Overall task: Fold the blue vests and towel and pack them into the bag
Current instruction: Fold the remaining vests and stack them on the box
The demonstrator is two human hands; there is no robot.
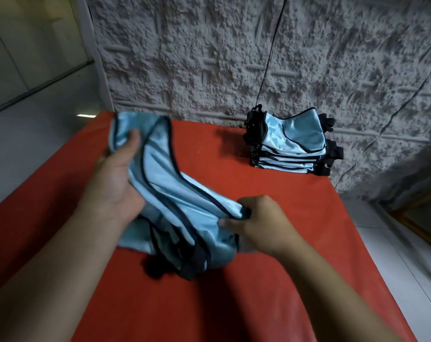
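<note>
A light blue vest (pixel 170 193) with dark trim is bunched and lifted above the red table (pixel 271 280). My left hand (pixel 116 178) grips its upper left part, thumb pressed on the fabric. My right hand (pixel 256 223) pinches its lower right edge. The vest's dark lower end droops onto the table. A stack of folded blue vests (pixel 288 144) with black straps sits at the far right of the table by the wall. No bag or towel is in sight.
A rough grey textured wall (pixel 234 58) runs behind the table, with a thin black cable (pixel 271 58) hanging down it. Pale tiled floor (pixel 37 134) lies left and right of the table. A dark shape (pixel 411 183) stands at the right.
</note>
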